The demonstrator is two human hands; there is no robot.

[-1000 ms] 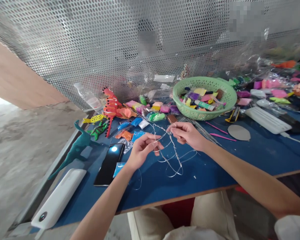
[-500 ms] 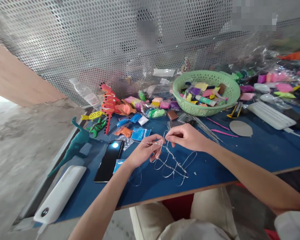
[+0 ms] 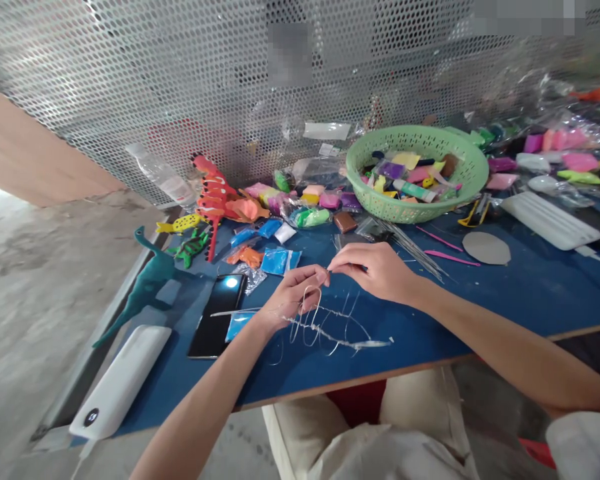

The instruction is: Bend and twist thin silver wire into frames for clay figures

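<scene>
A thin silver wire frame with several loops and a twisted spine hangs just above the blue table. My left hand pinches the frame near its upper loop. Close beside it, my right hand also pinches the wire, fingertips almost touching the left ones. Both hands are closed on the wire.
A black phone with a lit screen and a white power bank lie to the left. Clay dinosaurs, coloured clay packets and a green basket stand behind, before a perforated metal screen. Straight wires and a grey disc lie right.
The wire frame has turned from upright to lying nearly flat, its long end pointing right. Both hands have drawn closer together and the view has tilted down slightly.
</scene>
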